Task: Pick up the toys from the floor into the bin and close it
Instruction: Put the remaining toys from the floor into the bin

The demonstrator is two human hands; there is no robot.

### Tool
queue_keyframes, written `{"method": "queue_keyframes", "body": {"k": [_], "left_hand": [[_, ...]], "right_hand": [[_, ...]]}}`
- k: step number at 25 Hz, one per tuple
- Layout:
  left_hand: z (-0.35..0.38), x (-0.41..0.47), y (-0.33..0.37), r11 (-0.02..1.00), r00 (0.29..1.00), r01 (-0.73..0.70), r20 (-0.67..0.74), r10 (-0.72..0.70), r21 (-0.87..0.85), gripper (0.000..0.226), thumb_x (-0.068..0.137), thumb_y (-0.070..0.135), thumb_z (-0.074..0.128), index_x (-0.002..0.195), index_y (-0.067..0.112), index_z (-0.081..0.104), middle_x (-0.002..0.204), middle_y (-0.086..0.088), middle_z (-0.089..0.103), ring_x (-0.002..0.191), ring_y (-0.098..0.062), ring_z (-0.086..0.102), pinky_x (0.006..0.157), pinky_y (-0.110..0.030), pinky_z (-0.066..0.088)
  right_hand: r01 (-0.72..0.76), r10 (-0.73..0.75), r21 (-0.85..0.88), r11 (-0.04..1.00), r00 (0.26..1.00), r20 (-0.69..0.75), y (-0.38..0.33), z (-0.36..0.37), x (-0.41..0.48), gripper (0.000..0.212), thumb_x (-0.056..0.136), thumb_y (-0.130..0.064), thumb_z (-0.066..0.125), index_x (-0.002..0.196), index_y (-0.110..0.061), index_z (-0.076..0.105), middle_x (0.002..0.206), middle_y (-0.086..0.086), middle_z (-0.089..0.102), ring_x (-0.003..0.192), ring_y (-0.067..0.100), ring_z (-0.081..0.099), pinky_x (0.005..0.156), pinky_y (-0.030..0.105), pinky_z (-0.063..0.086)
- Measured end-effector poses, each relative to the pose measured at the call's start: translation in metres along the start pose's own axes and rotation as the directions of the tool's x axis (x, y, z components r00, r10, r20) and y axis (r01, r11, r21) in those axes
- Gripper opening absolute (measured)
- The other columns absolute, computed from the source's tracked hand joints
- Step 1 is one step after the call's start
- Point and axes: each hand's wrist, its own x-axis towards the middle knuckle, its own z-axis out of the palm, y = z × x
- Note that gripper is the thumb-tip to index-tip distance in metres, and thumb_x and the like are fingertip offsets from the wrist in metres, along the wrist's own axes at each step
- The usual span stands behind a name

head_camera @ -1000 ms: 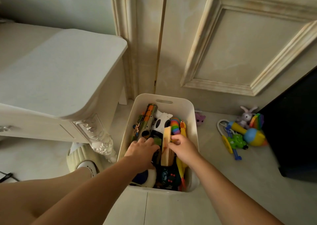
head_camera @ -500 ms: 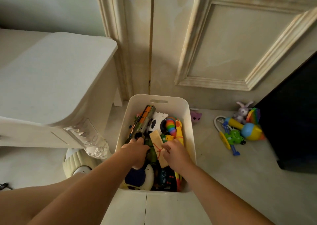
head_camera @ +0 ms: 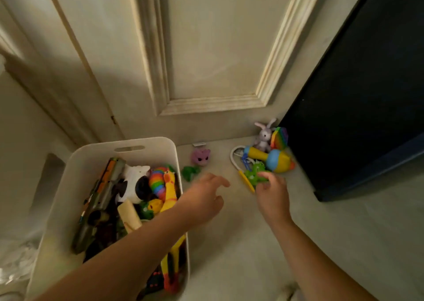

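Note:
The white bin point(head_camera: 96, 154) stands on the floor at lower left, full of toys: a toy gun, a cow figure, a rainbow slug, a yellow rubber chicken. My left hand point(head_camera: 204, 199) hovers over the floor just right of the bin, fingers spread, holding nothing. A small green toy point(head_camera: 191, 171) and a pink toy point(head_camera: 200, 156) lie just beyond it. My right hand point(head_camera: 270, 193) reaches the toy pile at the right, fingers on the green frog toy point(head_camera: 254, 173). Whether it grips the frog is unclear. A yellow and blue toy point(head_camera: 273, 158), grey bunny point(head_camera: 263, 135) and rainbow toy point(head_camera: 278, 138) lie behind.
A cream panelled door point(head_camera: 206, 48) rises behind the toys. A dark blue cabinet point(head_camera: 367, 94) stands at the right, close against the toy pile. Pale floor point(head_camera: 252, 243) stretches between the bin and the cabinet.
Both hands have left the bin and moved right over the floor. The view has swung right; the white table is out of sight. A wooden piece now rests in the bin.

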Motion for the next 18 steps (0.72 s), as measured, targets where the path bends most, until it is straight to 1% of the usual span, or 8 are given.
{"method": "queue_keyframes", "body": {"k": [2, 5, 7, 8, 11, 13, 16, 18], "left_hand": [[0.021, 0.035, -0.004, 0.998, 0.995, 0.060, 0.082, -0.060, 0.004, 0.045, 0.089, 0.016, 0.056, 0.133, 0.024, 0.050, 0.134, -0.004, 0.046, 0.111, -0.022, 0.058, 0.097, -0.026, 0.043], [0.046, 0.082, -0.012, 0.991, 0.981, 0.128, 0.141, -0.131, 0.028, 0.048, 0.091, 0.022, 0.055, 0.139, 0.024, 0.045, 0.139, -0.004, 0.043, 0.115, -0.020, 0.057, 0.096, -0.026, 0.043], [0.059, 0.106, -0.017, 0.991, 0.976, 0.132, 0.168, -0.136, 0.039, 0.050, 0.092, 0.023, 0.054, 0.141, 0.024, 0.041, 0.139, -0.004, 0.041, 0.115, -0.020, 0.057, 0.093, -0.027, 0.044], [0.064, 0.115, -0.019, 0.990, 0.974, 0.134, 0.180, -0.139, 0.043, 0.052, 0.093, 0.023, 0.054, 0.142, 0.024, 0.039, 0.139, -0.005, 0.041, 0.116, -0.021, 0.057, 0.093, -0.028, 0.045], [0.075, 0.141, -0.030, 0.986, 0.960, 0.153, 0.224, -0.165, 0.073, 0.056, 0.092, 0.025, 0.055, 0.144, 0.023, 0.036, 0.139, -0.007, 0.040, 0.119, -0.026, 0.054, 0.097, -0.034, 0.045], [0.079, 0.155, -0.035, 0.982, 0.953, 0.165, 0.240, -0.182, 0.091, 0.059, 0.092, 0.026, 0.056, 0.146, 0.023, 0.033, 0.141, -0.008, 0.039, 0.121, -0.026, 0.052, 0.099, -0.034, 0.044], [0.079, 0.168, -0.036, 0.983, 0.964, 0.166, 0.199, -0.178, 0.072, 0.066, 0.091, 0.028, 0.057, 0.149, 0.022, 0.026, 0.145, -0.008, 0.034, 0.127, -0.027, 0.046, 0.101, -0.032, 0.041], [0.075, 0.169, -0.037, 0.979, 0.985, 0.167, 0.029, -0.171, 0.114, 0.072, 0.089, 0.035, 0.058, 0.150, 0.022, 0.022, 0.149, -0.006, 0.031, 0.134, -0.025, 0.037, 0.108, -0.031, 0.031]], "right_hand": [[-0.075, 0.077, -0.092, 0.993, 0.997, 0.022, 0.037, -0.008, 0.042, 0.038, 0.084, -0.008, 0.060, 0.122, -0.011, 0.061, 0.124, 0.018, 0.052, 0.115, 0.034, 0.053, 0.093, 0.030, 0.039], [-0.078, 0.099, -0.234, 0.969, 0.992, 0.078, 0.079, -0.004, 0.107, 0.062, 0.080, -0.018, 0.071, 0.138, -0.012, 0.049, 0.133, 0.023, 0.050, 0.124, 0.038, 0.049, 0.100, 0.041, 0.043], [-0.113, 0.143, -0.259, 0.959, 0.985, 0.098, 0.097, 0.007, 0.151, 0.086, 0.065, -0.044, 0.077, 0.141, -0.021, 0.043, 0.138, 0.016, 0.050, 0.125, 0.035, 0.050, 0.098, 0.046, 0.046], [-0.137, 0.172, -0.274, 0.952, 0.980, 0.105, 0.108, 0.014, 0.172, 0.095, 0.056, -0.058, 0.073, 0.140, -0.027, 0.042, 0.136, 0.012, 0.052, 0.123, 0.033, 0.052, 0.096, 0.046, 0.048], [-0.208, 0.243, -0.240, 0.948, 0.961, 0.130, 0.135, 0.038, 0.225, 0.112, 0.043, -0.072, 0.070, 0.142, -0.044, 0.026, 0.143, 0.009, 0.044, 0.125, 0.034, 0.049, 0.099, 0.048, 0.046], [-0.240, 0.264, -0.204, 0.949, 0.959, 0.104, 0.117, 0.039, 0.226, 0.104, 0.055, -0.061, 0.077, 0.143, -0.044, 0.026, 0.147, 0.011, 0.034, 0.124, 0.037, 0.048, 0.101, 0.046, 0.045], [-0.240, 0.241, -0.140, 0.961, 0.970, -0.016, 0.108, 0.034, 0.222, 0.084, 0.065, -0.034, 0.084, 0.137, -0.032, 0.041, 0.138, 0.011, 0.035, 0.115, 0.037, 0.052, 0.098, 0.044, 0.046], [-0.129, 0.120, -0.105, 0.986, 0.989, -0.089, 0.105, 0.027, 0.212, 0.086, 0.058, -0.028, 0.087, 0.133, -0.030, 0.044, 0.136, 0.007, 0.037, 0.116, 0.032, 0.052, 0.096, 0.043, 0.047]]}}
